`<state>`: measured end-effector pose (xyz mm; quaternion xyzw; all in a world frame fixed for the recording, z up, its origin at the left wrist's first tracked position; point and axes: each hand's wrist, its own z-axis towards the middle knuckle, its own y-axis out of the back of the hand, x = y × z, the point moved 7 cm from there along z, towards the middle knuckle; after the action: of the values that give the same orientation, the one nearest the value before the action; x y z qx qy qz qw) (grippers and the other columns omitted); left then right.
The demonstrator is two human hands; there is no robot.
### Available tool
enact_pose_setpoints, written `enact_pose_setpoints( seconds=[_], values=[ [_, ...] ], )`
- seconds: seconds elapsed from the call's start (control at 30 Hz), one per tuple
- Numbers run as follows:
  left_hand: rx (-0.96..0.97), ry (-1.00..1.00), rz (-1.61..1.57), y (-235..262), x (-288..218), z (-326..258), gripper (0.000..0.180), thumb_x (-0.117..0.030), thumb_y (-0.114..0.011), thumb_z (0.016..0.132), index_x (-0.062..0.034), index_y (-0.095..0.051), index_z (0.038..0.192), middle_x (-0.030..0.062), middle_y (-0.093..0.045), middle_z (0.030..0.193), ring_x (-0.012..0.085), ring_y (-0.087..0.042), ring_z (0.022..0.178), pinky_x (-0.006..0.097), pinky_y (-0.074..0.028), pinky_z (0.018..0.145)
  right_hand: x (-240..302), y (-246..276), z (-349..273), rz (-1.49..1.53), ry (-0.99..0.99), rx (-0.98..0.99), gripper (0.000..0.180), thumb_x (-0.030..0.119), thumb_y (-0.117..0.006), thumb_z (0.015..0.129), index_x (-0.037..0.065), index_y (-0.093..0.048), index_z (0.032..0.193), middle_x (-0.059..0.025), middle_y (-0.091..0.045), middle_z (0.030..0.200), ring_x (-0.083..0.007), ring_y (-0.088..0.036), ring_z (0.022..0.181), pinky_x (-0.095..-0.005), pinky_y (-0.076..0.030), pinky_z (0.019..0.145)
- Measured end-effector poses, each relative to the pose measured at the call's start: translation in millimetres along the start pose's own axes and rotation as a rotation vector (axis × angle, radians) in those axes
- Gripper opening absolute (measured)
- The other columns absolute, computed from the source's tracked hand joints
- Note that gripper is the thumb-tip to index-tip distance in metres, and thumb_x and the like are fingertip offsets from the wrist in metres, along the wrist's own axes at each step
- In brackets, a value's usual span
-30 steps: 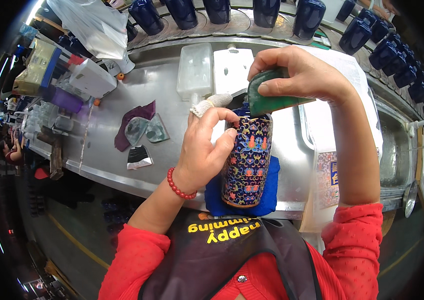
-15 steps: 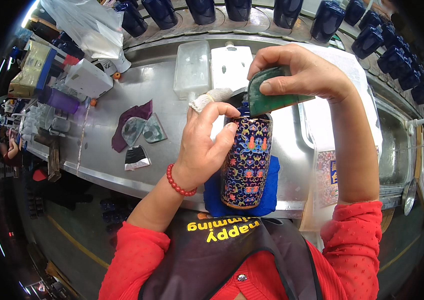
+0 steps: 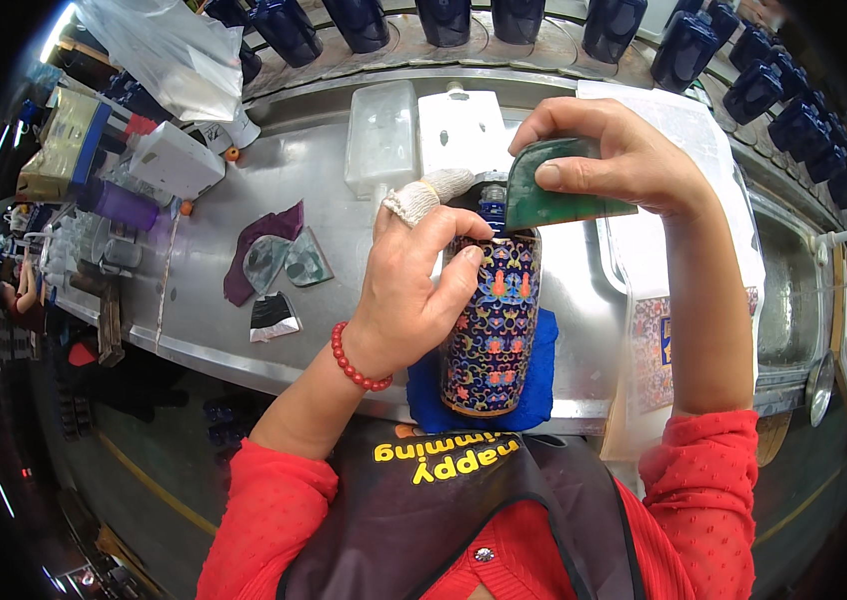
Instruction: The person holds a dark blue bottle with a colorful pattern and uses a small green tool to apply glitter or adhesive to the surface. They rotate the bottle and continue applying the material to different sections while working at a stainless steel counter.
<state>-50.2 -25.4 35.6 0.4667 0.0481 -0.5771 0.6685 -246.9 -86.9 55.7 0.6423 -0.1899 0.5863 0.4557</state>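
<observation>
The left hand (image 3: 414, 290) is wrapped around the upper part of a tall patterned vase (image 3: 496, 325), dark blue with coloured flowers, which stands upright on a blue cloth (image 3: 542, 385) at the near edge of the metal surface (image 3: 314, 190). Its index finger wears a white cloth wrap (image 3: 422, 196). The right hand (image 3: 609, 160) pinches a flat green block (image 3: 549, 185) and holds it against the vase's mouth; what the vase holds cannot be seen. Farther back lie two translucent plastic boxes (image 3: 384, 135), side by side, contents unclear. To the left lie grey-green pieces on a purple rag (image 3: 262, 245). Dark blue vases (image 3: 359, 20) line the far shelf.
</observation>
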Motion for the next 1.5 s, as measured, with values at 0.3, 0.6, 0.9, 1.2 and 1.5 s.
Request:
enact_pose_setpoints(
  seconds=[0.3, 0.6, 0.9, 1.2, 1.5],
  values=[
    [0.01, 0.076, -0.079, 0.0, 4.8, -3.6, 0.016, -0.008, -0.066, 0.089, -0.0045, -0.067, 0.105, 0.0201, -0.064, 0.123, 0.0391, -0.056, 0.116, 0.046, -0.04, 0.107, 1.3, -5.8, 0.1, -0.09, 0.0, 0.009, 0.039, 0.03, -0.077, 0.094, 0.0, -0.07, 0.119, -0.006, -0.072, 0.102, -0.0121, -0.065, 0.096, -0.0293, -0.054, 0.087],
    [0.062, 0.065, -0.014, -4.3, 7.9, 3.5, 0.023, -0.01, -0.069, 0.087, -0.0065, -0.065, 0.109, 0.0207, -0.062, 0.131, 0.0404, -0.053, 0.122, 0.047, -0.038, 0.109, 6.0, -7.8, -8.4, 0.028, -0.009, 0.04, 0.039, 0.029, -0.077, 0.094, -0.001, -0.071, 0.118, -0.0065, -0.072, 0.105, -0.012, -0.065, 0.097, -0.0287, -0.054, 0.087],
    [0.2, -0.01, 0.099, -9.6, -0.3, 17.2, 0.015, -0.012, -0.068, 0.089, -0.009, -0.063, 0.103, 0.0205, -0.06, 0.135, 0.0409, -0.05, 0.126, 0.05, -0.033, 0.11, 2.5, 2.2, -52.9, -0.039, -0.033, -0.324, 0.038, 0.028, -0.076, 0.095, 0.0, -0.07, 0.12, -0.0052, -0.07, 0.104, -0.0113, -0.067, 0.094, -0.0269, -0.054, 0.082],
    [0.191, -0.185, 0.214, -11.5, -2.9, 34.9, 0.012, -0.014, -0.067, 0.096, -0.0087, -0.065, 0.106, 0.0196, -0.064, 0.133, 0.0406, -0.053, 0.122, 0.05, -0.034, 0.113, 3.9, -39.8, -109.1, -0.053, -0.088, -0.655, 0.033, -0.004, -0.063, 0.1, -0.001, -0.063, 0.133, -0.0155, -0.074, 0.112, -0.0221, -0.073, 0.1, -0.0363, -0.059, 0.091],
    [0.053, 0.371, -0.468, -18.6, 43.3, 1.1, 0.027, -0.022, -0.075, 0.092, -0.0037, -0.067, 0.11, 0.0087, -0.069, 0.108, 0.0219, -0.063, 0.108, 0.036, -0.046, 0.099, 1.3, -104.5, -110.0, -0.551, 0.03, -0.576, 0.067, -0.017, -0.057, 0.082, 0.004, -0.058, 0.146, -0.0293, -0.057, 0.143, -0.0464, -0.059, 0.127, -0.0473, -0.051, 0.107]
  ],
)
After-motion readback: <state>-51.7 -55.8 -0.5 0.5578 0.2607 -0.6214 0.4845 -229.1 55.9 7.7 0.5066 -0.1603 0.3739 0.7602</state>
